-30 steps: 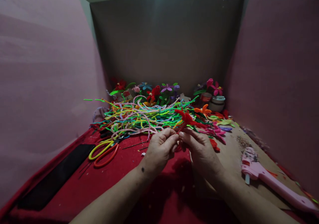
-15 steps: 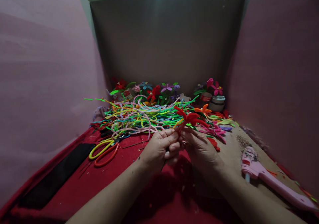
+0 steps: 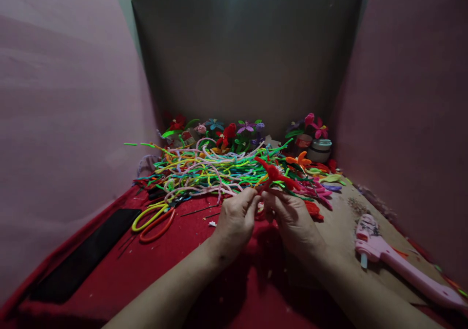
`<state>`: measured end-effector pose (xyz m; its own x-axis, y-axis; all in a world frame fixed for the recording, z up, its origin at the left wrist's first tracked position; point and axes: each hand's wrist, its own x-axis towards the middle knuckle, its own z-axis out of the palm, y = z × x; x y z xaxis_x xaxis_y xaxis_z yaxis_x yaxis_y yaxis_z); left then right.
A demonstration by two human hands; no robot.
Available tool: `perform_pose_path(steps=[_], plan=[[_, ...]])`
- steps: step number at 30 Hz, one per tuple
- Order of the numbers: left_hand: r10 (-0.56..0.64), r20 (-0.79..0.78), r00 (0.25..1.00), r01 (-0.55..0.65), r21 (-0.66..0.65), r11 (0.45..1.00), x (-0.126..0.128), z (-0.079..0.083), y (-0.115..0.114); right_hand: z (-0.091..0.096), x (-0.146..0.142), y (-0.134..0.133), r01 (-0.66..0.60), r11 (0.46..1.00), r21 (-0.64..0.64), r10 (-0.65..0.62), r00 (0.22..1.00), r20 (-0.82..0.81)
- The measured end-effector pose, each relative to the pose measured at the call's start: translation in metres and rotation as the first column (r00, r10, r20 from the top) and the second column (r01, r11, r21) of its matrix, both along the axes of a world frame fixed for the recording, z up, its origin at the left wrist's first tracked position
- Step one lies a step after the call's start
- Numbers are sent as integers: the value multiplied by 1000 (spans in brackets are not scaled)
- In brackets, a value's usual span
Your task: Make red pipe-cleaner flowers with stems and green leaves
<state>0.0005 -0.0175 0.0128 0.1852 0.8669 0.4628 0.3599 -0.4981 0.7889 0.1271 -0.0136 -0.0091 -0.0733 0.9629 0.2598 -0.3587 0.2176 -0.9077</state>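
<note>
A red pipe-cleaner flower point(image 3: 273, 174) with spread petals is held up between my two hands at the middle of the view. My left hand point(image 3: 237, 217) pinches its lower left part, thumb and fingers pressed together. From the other side, my right hand point(image 3: 288, 217) grips the base with closed fingertips. Both hands hang just above the red cloth point(image 3: 190, 265). Behind them spreads a tangled heap of coloured pipe cleaners point(image 3: 204, 168). The exact hold at the flower's base is hidden by my fingers.
Scissors point(image 3: 153, 222) with yellow and red handles lie at left, near a flat black object point(image 3: 87, 256). A pink glue gun point(image 3: 398, 263) rests on the brown board point(image 3: 340, 222) at right. Finished flowers point(image 3: 228, 134) and a lidded jar point(image 3: 319, 150) stand along the back.
My left hand has turned, its fingers now folded under and thumb nearer the right hand. The red flower has tilted slightly. A small white scrap now shows beside my left hand.
</note>
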Motion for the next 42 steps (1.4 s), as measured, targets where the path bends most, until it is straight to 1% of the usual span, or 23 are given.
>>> perform_pose_path(steps=[2, 4, 7, 11, 16, 21, 24, 25, 26, 27, 28, 30, 31, 32, 33, 34, 35, 36, 37, 38, 39, 40, 42], plan=[[-48, 129, 990, 69, -160, 985, 2, 5, -2, 0, -1, 1, -21, 1000, -5, 21, 1000, -12], [-87, 283, 955, 173, -295, 940, 4, 10, -3, -2, 0, 3, -24, 1000, -6, 24, 999, -34], [-100, 452, 886, 302, -402, 865, 4, 15, -4, -4, 1, 6, -16, 1000, -3, 16, 999, -38], [-120, 574, 810, 432, -447, 783, 2, 14, -1, -2, 4, 5, -47, 999, -13, 47, 998, -36], [-143, 657, 740, 558, -482, 675, -2, 11, 5, 0, 5, 5, -107, 994, 0, 107, 994, 2], [-185, 745, 641, 685, -446, 577, -6, 7, 9, -1, 4, 7, -126, 992, -17, 125, 991, -43], [-214, 751, 624, 717, -443, 538, -7, 6, 10, -1, 3, 6, -148, 989, -23, 146, 987, -70], [-226, 738, 636, 712, -449, 539, -7, 6, 10, 0, 3, 6, -142, 990, -25, 140, 987, -80], [-237, 712, 661, 694, -459, 555, -7, 7, 9, -1, 2, 6, -133, 991, -27, 130, 987, -91], [-245, 673, 698, 658, -468, 590, -6, 8, 8, -1, 2, 6, -127, 991, -31, 123, 987, -102], [-247, 616, 748, 603, -474, 641, -5, 10, 7, -2, 1, 6, -122, 992, -35, 118, 987, -111], [-240, 437, 867, 444, -458, 770, -2, 10, 4, -3, 1, 6, -100, 994, -36, 96, 990, -104], [-223, 316, 922, 346, -417, 841, -1, 9, 3, -4, 1, 6, -75, 997, -35, 72, 993, -91], [-189, 181, 965, 242, -343, 908, 0, 6, 2, -4, 1, 6, -45, 998, -35, 42, 996, -79], [-139, 44, 989, 145, -242, 959, 1, 3, 2, -4, 0, 6, -17, 999, -35, 15, 997, -72], [-71, -83, 994, 62, -108, 992, 2, -1, 2, -4, 0, 5, 2, 999, -32, -5, 998, -70], [10, -187, 982, -4, 32, 999, 2, -6, 3, -4, 0, 4, 12, 1000, -27, -14, 997, -75], [73, -268, 961, -36, 141, 989, 1, -10, 4, -4, 0, 3, 14, 1000, -20, -15, 997, -80], [109, -317, 942, -41, 215, 976, 0, -13, 6, -3, 0, 2, 14, 1000, -13, -15, 997, -76], [125, -341, 932, -38, 252, 967, 0, -14, 7, -3, 0, 1, 16, 1000, -9, -16, 998, -57], [125, -343, 931, -38, 249, 968, -1, -14, 7, -2, 0, 1, 20, 1000, -11, -20, 999, -34], [110, -321, 941, -41, 213, 976, -2, -12, 7, -2, 0, 1, 19, 1000, -24, -19, 1000, -15], [49, -210, 977, -39, 52, 998, -2, -5, 6, -1, -1, 2, -8, 998, -60, 8, 1000, -14]])
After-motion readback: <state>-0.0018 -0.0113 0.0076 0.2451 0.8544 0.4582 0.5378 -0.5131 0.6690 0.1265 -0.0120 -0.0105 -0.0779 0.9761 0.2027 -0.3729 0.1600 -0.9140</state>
